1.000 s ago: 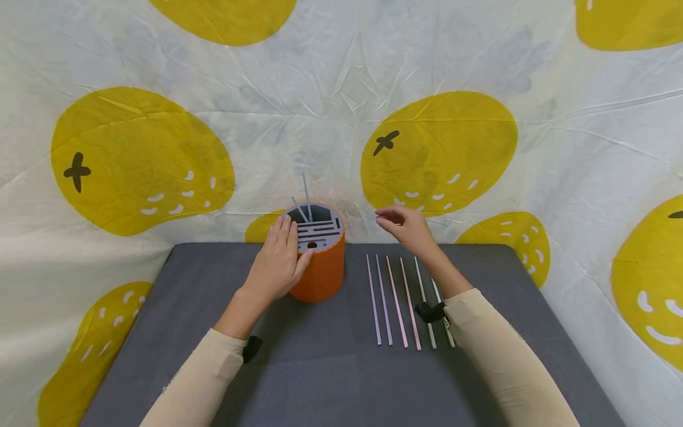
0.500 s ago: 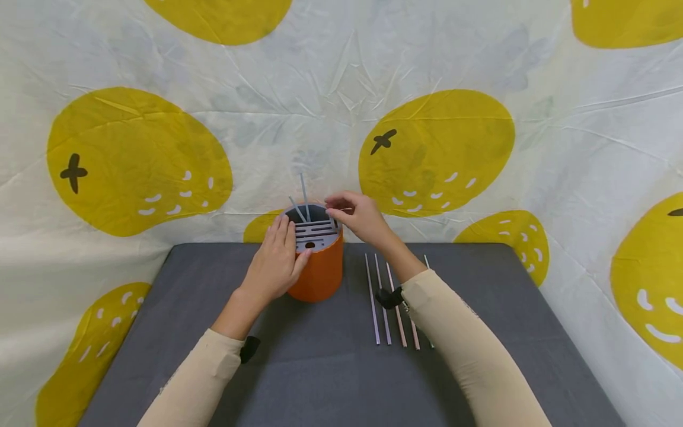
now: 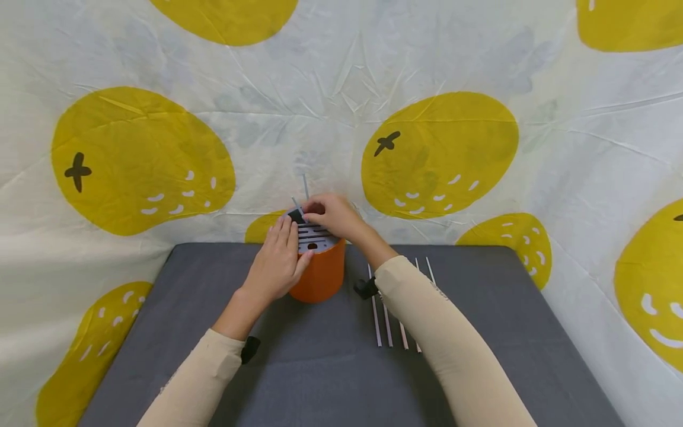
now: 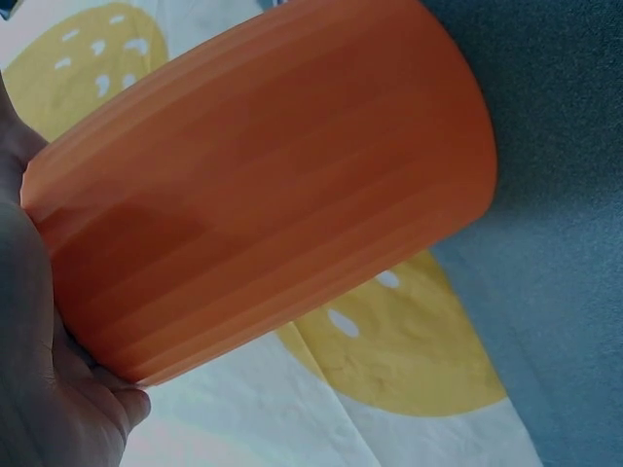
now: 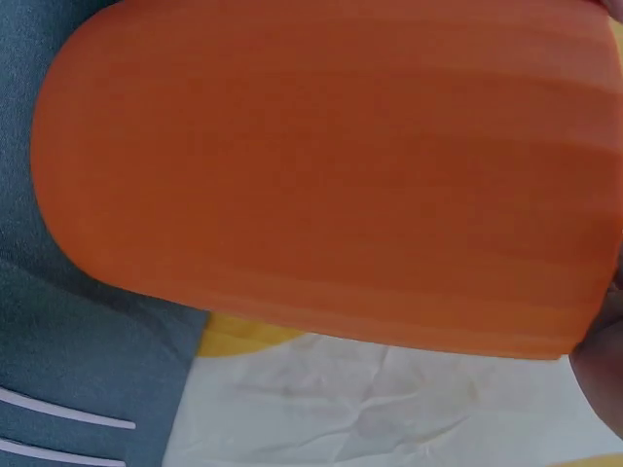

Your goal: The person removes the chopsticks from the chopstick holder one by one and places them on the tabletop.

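An orange utensil holder (image 3: 319, 277) with a grey slotted top (image 3: 322, 241) stands near the back of the table. My left hand (image 3: 273, 267) rests on the left side of its rim, fingers straight, thumb at the front. Two thin blue chopsticks (image 3: 306, 186) lean out of the rear compartment. Over that compartment is my right hand (image 3: 340, 218), its thumb and fingers bent beside the chopsticks; whether they pinch one cannot be told. In both wrist views the holder's orange wall (image 4: 263, 185) (image 5: 331, 185) fills much of the picture.
Several chopsticks lie side by side on the dark grey table (image 3: 320, 385), right of the holder: purple ones (image 3: 376, 323), pink ones (image 3: 404, 340) and pale ones (image 3: 430, 270), partly covered by the right sleeve (image 3: 427, 326). A patterned cloth (image 3: 299, 71) hangs behind.
My right hand has moved left from above the chopsticks on the table to the holder's rear compartment. My left hand stays on the rim, and the blue chopsticks look unmoved.
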`<state>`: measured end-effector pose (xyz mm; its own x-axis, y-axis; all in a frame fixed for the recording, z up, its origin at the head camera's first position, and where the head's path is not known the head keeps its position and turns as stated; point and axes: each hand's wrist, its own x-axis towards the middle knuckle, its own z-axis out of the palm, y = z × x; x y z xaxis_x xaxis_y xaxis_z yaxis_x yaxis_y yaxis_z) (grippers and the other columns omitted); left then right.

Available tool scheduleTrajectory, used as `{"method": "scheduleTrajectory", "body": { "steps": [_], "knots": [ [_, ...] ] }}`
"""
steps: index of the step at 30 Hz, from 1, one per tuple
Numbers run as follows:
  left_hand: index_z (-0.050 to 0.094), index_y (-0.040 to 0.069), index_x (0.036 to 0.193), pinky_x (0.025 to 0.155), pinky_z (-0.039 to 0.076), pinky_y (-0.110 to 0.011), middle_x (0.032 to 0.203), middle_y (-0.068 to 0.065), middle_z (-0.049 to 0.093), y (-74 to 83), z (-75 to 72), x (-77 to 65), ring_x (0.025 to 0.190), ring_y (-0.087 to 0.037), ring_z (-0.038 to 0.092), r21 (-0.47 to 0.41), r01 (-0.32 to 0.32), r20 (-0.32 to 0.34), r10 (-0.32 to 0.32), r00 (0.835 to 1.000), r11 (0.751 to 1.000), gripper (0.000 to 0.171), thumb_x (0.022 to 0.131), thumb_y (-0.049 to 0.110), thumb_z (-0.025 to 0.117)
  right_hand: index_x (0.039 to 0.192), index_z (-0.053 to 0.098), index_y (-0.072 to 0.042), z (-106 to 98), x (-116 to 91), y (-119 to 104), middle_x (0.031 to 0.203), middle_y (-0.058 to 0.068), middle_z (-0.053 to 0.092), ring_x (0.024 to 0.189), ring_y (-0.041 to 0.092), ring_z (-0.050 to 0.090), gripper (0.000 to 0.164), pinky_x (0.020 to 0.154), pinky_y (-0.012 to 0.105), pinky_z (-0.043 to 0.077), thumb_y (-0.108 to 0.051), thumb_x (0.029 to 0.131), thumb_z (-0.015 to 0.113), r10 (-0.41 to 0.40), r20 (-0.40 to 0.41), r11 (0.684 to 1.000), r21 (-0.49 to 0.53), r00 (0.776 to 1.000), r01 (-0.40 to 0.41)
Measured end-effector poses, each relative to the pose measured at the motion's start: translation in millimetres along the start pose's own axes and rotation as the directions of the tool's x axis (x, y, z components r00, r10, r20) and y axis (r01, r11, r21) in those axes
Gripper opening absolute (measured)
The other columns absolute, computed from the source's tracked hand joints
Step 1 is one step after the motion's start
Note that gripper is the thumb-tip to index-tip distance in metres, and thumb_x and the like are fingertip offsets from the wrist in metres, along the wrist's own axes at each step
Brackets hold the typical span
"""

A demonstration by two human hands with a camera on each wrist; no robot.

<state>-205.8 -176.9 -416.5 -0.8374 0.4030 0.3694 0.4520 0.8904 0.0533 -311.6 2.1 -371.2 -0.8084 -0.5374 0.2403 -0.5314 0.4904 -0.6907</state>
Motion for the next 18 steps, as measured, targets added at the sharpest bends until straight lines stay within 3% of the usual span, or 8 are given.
{"method": "scheduleTrajectory", "body": {
  "steps": [9, 18],
  "knots": [
    [0.036, -0.018, 0.151, 0.125, 0.027, -0.057, 0.16, -0.036, 0.032, 0.9, -1.1, -0.3, 0.152, -0.049, 0.03, 0.004, -0.006, -0.003, 0.006, 1.0, 1.0, 0.072, 0.11, 0.04, 0.045, 0.105, 0.074, -0.007, 5.9, 0.5, -2.5, 0.106, 0.007, 0.077, 0.098, 0.02, 0.07, 0.016, 0.093, 0.035, 0.056, -0.022, 0.1, 0.07, 0.009, -0.005, 0.998, -0.065, 1.0, -0.009],
    [0.037, -0.018, 0.15, 0.125, 0.027, -0.057, 0.16, -0.036, 0.033, 2.2, -1.2, -0.4, 0.153, -0.048, 0.029, -0.005, 0.004, -0.009, -0.004, 1.0, 1.0, 0.072, 0.109, 0.041, 0.046, 0.109, 0.077, -0.01, -2.5, -4.1, -6.9, 0.106, 0.006, 0.077, 0.098, 0.019, 0.071, 0.016, 0.09, 0.034, 0.059, -0.022, 0.1, 0.07, 0.013, -0.111, 1.0, 0.008, 0.994, -0.012]
  ]
}}
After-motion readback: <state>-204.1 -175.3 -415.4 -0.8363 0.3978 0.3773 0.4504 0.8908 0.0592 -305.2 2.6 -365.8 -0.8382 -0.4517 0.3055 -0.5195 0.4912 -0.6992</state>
